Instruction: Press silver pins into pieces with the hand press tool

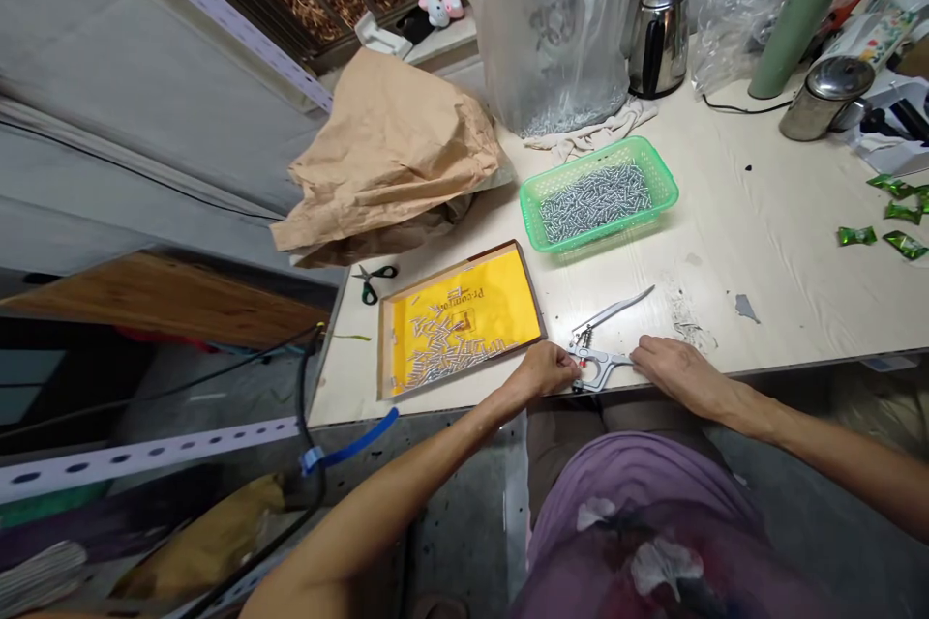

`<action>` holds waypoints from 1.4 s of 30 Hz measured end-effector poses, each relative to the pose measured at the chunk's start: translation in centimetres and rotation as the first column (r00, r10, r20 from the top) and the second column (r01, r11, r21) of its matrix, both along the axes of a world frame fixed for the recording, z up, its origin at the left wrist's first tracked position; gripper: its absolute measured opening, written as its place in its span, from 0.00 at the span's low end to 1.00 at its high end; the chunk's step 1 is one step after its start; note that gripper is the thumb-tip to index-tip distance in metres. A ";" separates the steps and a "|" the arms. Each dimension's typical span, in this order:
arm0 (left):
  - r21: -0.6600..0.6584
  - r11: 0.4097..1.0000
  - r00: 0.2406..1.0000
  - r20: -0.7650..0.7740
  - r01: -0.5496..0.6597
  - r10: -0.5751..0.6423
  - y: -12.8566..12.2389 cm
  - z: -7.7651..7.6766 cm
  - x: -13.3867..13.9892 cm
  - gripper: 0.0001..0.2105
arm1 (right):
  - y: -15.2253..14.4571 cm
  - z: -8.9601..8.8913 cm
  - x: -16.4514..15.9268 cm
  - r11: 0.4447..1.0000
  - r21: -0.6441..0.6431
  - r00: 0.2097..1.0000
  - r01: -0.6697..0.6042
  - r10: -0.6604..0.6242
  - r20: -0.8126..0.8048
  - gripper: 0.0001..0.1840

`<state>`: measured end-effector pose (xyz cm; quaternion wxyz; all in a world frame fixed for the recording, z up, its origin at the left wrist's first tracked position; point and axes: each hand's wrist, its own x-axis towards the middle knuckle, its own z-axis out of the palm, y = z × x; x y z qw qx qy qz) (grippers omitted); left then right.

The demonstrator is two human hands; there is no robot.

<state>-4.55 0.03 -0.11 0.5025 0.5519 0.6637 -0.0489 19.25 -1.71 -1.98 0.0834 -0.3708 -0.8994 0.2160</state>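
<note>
A pair of silver hand pliers [599, 366] with a spring and two handles lies at the table's front edge, its jaws toward the left and one handle slanting up to the right. My left hand [549, 369] is at the jaws, fingertips pinched together by a small red spot; what they hold is too small to make out. My right hand [678, 369] has its fingers closed on the end of the lower handle. Left of the pliers, a shallow tray [500, 273] lined in yellow has many small metal pins [442, 348] scattered in it.
A green plastic basket [533, 230] full of similar metal pieces stands behind the pliers. Scissors [373, 282] lie beside the tray. Further back are a brown paper bag [396, 150], a clear plastic bag [552, 29], a kettle [658, 34], and green wrapped sweets [857, 236] at right.
</note>
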 end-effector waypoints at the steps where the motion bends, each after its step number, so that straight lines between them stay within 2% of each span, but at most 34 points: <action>1: -0.016 1.000 1.000 0.008 0.022 -0.021 0.2 0.1 0.0 0.10 | 0.0 0.0 0.0 1.000 -0.002 1.000 0.001 -0.001 0.000 0.11; 5: -0.057 0.997 0.998 0.047 0.043 -0.040 0.5 0.2 0.1 0.11 | -0.2 -0.1 0.0 1.000 0.001 1.000 -0.002 0.002 -0.015 0.12; 8: -0.077 0.997 0.999 0.045 0.005 -0.002 0.4 0.1 0.1 0.11 | 0.3 -0.1 0.3 0.998 0.069 1.000 0.010 -0.011 0.019 0.06; 9: -0.092 0.996 0.999 0.045 -0.006 0.010 0.3 0.0 0.1 0.12 | 0.7 0.0 0.4 0.994 0.107 0.999 0.018 -0.023 0.039 0.10; 12: -0.142 0.989 0.997 0.063 -0.028 0.037 0.2 -0.2 0.0 0.13 | 2.3 -0.2 0.8 0.983 0.184 0.994 0.028 -0.047 0.099 0.38; 13: -0.155 0.987 0.996 0.077 -0.032 0.044 0.1 -0.3 -0.1 0.14 | 2.9 -0.3 0.9 0.983 0.184 0.992 0.021 -0.043 0.118 0.44; 15: -0.173 0.984 0.992 0.111 -0.037 0.057 -0.1 -0.4 -0.2 0.17 | 4.0 -0.5 1.0 0.987 0.159 0.989 -0.008 -0.016 0.148 0.52; 17: -0.179 0.983 0.988 0.134 -0.047 0.072 -0.3 -0.5 -0.3 0.19 | 4.8 -0.5 1.0 0.990 0.137 0.987 -0.032 0.009 0.162 0.54; 21: -0.180 0.979 0.982 0.143 -0.095 0.122 -0.7 -0.7 -0.4 0.20 | 5.3 0.0 0.6 0.988 0.143 0.988 -0.050 0.028 0.153 0.52; 26: -0.165 0.980 0.984 0.121 -0.107 0.128 -1.0 -0.8 -0.6 0.20 | 4.9 0.8 0.2 0.987 0.157 0.982 -0.043 0.012 0.189 0.38; 28: -0.083 0.995 0.997 0.051 -0.056 0.060 -1.4 -0.5 -0.7 0.18 | 4.5 1.2 0.1 0.988 0.149 0.981 -0.034 0.004 0.196 0.31; 30: 0.125 0.991 0.997 -0.066 0.039 -0.031 -1.9 -0.1 -0.6 0.15 | 4.1 1.5 0.2 0.991 0.136 0.984 -0.020 -0.004 0.179 0.24; 31: 0.256 0.961 0.989 -0.125 0.105 -0.075 -2.1 0.1 -0.4 0.14 | 3.8 1.6 0.2 0.991 0.131 0.987 -0.016 -0.005 0.160 0.21; 33: 0.483 0.836 0.962 -0.211 0.259 -0.176 -2.3 0.3 0.4 0.11 | 3.4 1.8 0.2 0.992 0.128 0.993 -0.010 -0.006 0.122 0.17; 35: 0.608 0.681 0.912 -0.259 0.409 -0.317 -2.1 0.1 1.7 0.11 | 3.2 1.7 0.2 0.992 0.126 0.993 -0.004 -0.011 0.117 0.15; 37: 0.650 0.552 0.844 -0.299 0.522 -0.446 -1.3 -0.4 3.0 0.19 | 3.1 1.5 0.1 0.992 0.125 0.989 0.005 -0.023 0.145 0.17; 39: 0.638 0.492 0.788 -0.332 0.592 -0.518 -0.4 -0.9 4.1 0.25 | 3.0 1.3 -0.1 0.991 0.131 0.985 0.011 -0.033 0.170 0.18; 42: 0.578 0.491 0.743 -0.355 0.651 -0.568 0.5 -1.3 4.7 0.24 | 2.7 1.2 -0.3 0.989 0.147 0.985 0.026 -0.050 0.166 0.17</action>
